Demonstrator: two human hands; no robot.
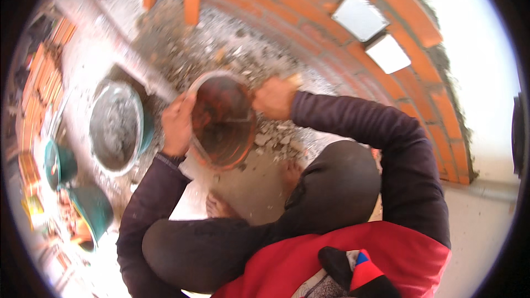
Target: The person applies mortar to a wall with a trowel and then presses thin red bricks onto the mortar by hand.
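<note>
A round bucket point(223, 110) with a pale rim and a dark, orange-stained inside is tilted in front of my bent knees, its mouth facing me. My left hand point(178, 124) grips its left rim, fingers wrapped over the edge. At the opposite rim, my right hand point(275, 98) is closed in a fist, slightly blurred. A small pale yellow piece point(296, 80) shows just beyond that fist; whether I hold it, and what it is, I cannot make out. Broken rubble point(279, 139) lies on the floor by the bucket's right side.
Left of the bucket stands a green tub point(117, 127) of grey mortar, with a pale pole point(146, 74) behind it. Smaller green buckets point(91, 209) and stacked bricks point(41, 83) are farther left. A brick wall point(309, 27) with two white boxes point(360, 16) curves along the right.
</note>
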